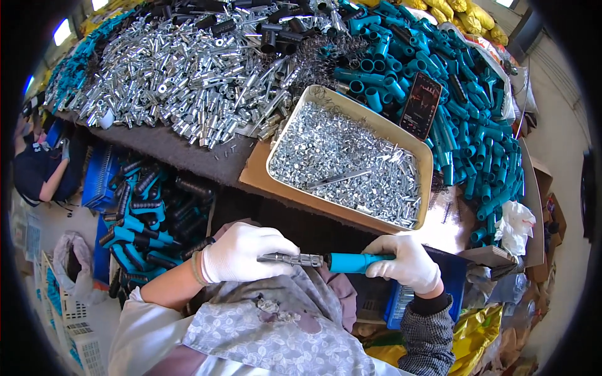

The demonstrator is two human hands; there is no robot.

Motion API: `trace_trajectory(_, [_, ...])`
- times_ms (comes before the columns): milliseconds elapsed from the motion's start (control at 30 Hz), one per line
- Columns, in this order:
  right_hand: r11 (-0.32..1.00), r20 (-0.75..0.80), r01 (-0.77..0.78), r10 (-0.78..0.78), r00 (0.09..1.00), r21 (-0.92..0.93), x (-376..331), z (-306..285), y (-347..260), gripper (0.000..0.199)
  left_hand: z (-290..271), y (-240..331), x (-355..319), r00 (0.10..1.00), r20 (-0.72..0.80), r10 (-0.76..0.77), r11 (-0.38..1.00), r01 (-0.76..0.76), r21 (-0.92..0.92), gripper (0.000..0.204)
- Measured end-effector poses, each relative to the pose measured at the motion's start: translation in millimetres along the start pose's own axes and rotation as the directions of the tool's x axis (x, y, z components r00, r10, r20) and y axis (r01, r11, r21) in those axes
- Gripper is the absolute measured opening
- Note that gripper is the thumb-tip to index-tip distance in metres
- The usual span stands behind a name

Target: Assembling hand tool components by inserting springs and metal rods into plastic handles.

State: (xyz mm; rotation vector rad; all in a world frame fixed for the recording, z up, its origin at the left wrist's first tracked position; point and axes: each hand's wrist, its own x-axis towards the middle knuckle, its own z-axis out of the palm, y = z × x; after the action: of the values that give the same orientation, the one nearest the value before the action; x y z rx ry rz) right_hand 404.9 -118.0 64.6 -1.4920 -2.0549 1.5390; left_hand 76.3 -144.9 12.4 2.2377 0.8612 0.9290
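Note:
Both my hands wear white gloves and meet in front of my apron. My left hand [248, 254] is closed around a silvery metal shaft [307, 259], whose segmented end points to the right. My right hand [406, 263] grips a teal plastic sleeve [351, 262], its open end facing the shaft. Shaft and sleeve are in line and close together; whether they touch I cannot tell. Just beyond my hands sits a cream tray [428, 188] filled with small shiny metal parts, with a thin metal rod [338, 178] lying on top.
Loose metal shafts [182, 81] cover the far left of the table. Teal sleeves [464, 113] are heaped at the right, with a phone [421, 105] propped on them. Teal-and-black handled pieces [147, 219] fill a space at lower left. Another person [47, 166] works at far left.

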Motion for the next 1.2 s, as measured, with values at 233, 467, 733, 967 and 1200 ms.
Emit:
trace_trajectory(233, [0.988, -0.004, 0.152, -0.152, 0.988, 0.024, 0, 37, -17, 0.031, 7, 7, -5, 0.998, 0.056, -0.041, 0.997, 0.045, -0.066, 0.036])
trace_trajectory(467, [0.958, 0.184, -0.054, 0.001, 0.983, 0.28, 9, 60, -11, 0.034, 19, 14, -11, 0.989, 0.123, 0.077, 0.997, -0.08, 0.02, 0.048])
trace_trajectory(733, [0.945, 0.195, 0.1, -0.167, 0.967, 0.311, 23, 80, -23, 0.055, 46, 18, -5, 0.992, 0.079, 0.099, 0.995, -0.097, -0.02, 0.056])
trace_trajectory(967, [0.878, -0.105, 0.302, -0.363, 0.926, -0.37, 39, 20, -51, 0.034, 44, 13, 5, 0.993, 0.073, 0.096, 0.98, -0.107, 0.169, 0.043])
trace_trajectory(1200, [0.513, -0.62, -0.378, -0.464, 0.633, -0.771, 115, -146, 16, 0.034, 35, 17, -1, 0.999, 0.03, 0.027, 0.99, -0.031, 0.136, 0.044])
